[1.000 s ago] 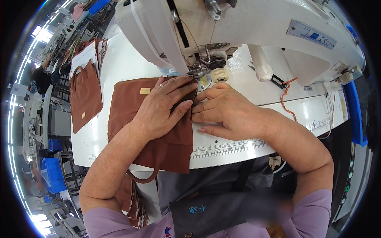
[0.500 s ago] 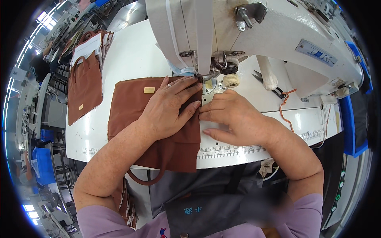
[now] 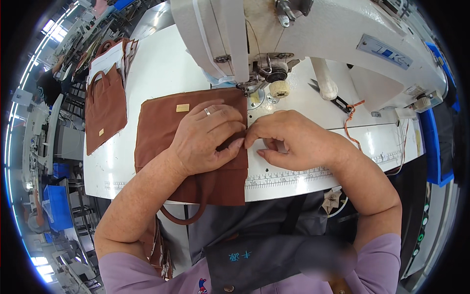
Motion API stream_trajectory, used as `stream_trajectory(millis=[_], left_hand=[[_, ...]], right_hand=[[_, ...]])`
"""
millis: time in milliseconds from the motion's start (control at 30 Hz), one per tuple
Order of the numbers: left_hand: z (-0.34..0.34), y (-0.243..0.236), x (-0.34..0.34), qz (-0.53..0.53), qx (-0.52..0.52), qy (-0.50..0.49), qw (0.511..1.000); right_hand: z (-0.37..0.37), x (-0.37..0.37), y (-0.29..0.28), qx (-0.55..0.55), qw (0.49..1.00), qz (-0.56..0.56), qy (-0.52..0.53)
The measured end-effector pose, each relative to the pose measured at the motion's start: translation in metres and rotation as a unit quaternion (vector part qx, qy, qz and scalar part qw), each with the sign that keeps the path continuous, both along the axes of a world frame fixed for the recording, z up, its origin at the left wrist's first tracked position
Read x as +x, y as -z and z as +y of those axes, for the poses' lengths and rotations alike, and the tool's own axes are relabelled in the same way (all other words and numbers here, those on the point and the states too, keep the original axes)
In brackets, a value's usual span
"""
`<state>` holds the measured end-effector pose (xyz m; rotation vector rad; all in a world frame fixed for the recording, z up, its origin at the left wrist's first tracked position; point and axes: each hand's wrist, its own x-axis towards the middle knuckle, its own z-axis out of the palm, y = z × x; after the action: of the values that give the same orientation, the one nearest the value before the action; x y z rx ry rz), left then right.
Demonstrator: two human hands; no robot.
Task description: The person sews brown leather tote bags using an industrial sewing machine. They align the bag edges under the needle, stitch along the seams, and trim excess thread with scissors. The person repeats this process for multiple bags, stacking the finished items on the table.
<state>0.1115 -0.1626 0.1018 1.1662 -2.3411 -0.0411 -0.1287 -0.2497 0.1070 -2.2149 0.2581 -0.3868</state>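
A brown fabric bag panel [image 3: 161, 122] with a small gold label and a handle loop lies flat, its far right corner by the sewing machine's presser foot [image 3: 246, 90]. My left hand [image 3: 208, 137], a ring on one finger, rests on the panel with bent fingers, gripping near its right edge. From the other side my right hand [image 3: 291, 139] meets that edge with curled fingertips, its thumb a little apart. The two hands' fingertips nearly touch there. What lies under the fingers is hidden.
The white sewing machine [image 3: 323, 36] stands over the far side of the table. Black-handled scissors [image 3: 338, 101] and an orange cord [image 3: 348, 125] lie to the right. More brown bag panels [image 3: 105, 110] are stacked at the left. A ruler strip [image 3: 289, 177] runs along the front edge.
My left hand's fingers have drawn back from the presser foot and bent toward the edge. The right hand's fingers have curled more. The panel looks slightly shifted away from me.
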Motion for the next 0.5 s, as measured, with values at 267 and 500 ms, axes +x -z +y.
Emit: stream_trajectory(millis=[267,500], left_hand=[[-0.001,0.006,0.003,0.030,0.061,0.010,0.998],[0.008,0.007,0.003,0.011,0.108,-0.008,0.994]], right_hand=[[-0.003,-0.004,-0.005,-0.012,1.000,0.018,0.003],[-0.004,-0.008,-0.007,0.033,0.999,0.030,-0.031]])
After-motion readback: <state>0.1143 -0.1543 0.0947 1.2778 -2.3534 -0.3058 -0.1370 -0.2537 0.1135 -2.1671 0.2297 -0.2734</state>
